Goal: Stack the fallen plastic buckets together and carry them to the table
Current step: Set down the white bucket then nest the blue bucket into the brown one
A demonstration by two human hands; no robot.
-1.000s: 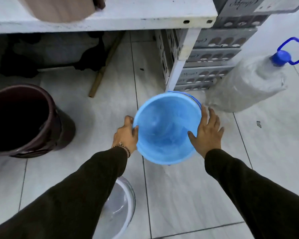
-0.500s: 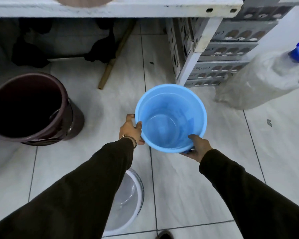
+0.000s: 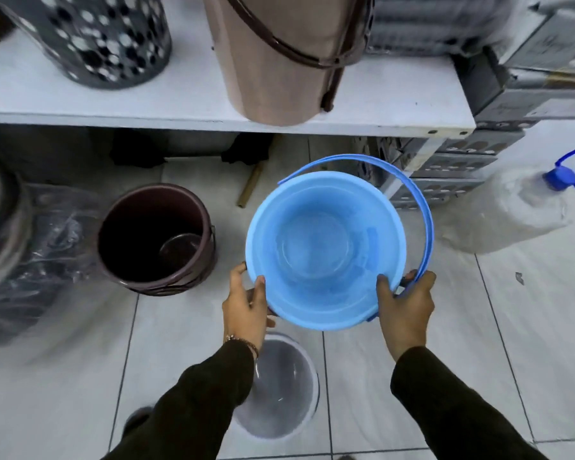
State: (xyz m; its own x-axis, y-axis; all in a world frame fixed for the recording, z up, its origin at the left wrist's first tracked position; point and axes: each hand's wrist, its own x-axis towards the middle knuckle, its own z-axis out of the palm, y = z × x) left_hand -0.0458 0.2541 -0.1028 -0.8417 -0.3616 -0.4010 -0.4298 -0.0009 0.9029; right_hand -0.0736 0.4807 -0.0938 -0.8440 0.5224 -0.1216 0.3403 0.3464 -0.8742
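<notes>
A light blue plastic bucket (image 3: 326, 250) is held upright in the air, mouth up, its blue handle swung out to the right. My left hand (image 3: 244, 305) grips its near left rim, thumb inside. My right hand (image 3: 407, 302) grips the near right rim at the handle's hinge. Below them a white bucket (image 3: 279, 396) stands upright on the floor, partly hidden by my left sleeve. A dark maroon bucket (image 3: 156, 240) stands upright on the floor to the left. The white table (image 3: 180, 94) runs across the top.
On the table stand a tan bucket (image 3: 279, 61) and a grey perforated basket (image 3: 93, 38). Grey crates (image 3: 452, 171) are stacked at the right, beside a large water jug (image 3: 512, 210) lying on the tiles. Plastic-wrapped goods (image 3: 30, 254) sit at the far left.
The blue bucket has been lifted off the floor and brought toward me, its handle now swung out. The view has risen, so the table top and the things on it now show.
</notes>
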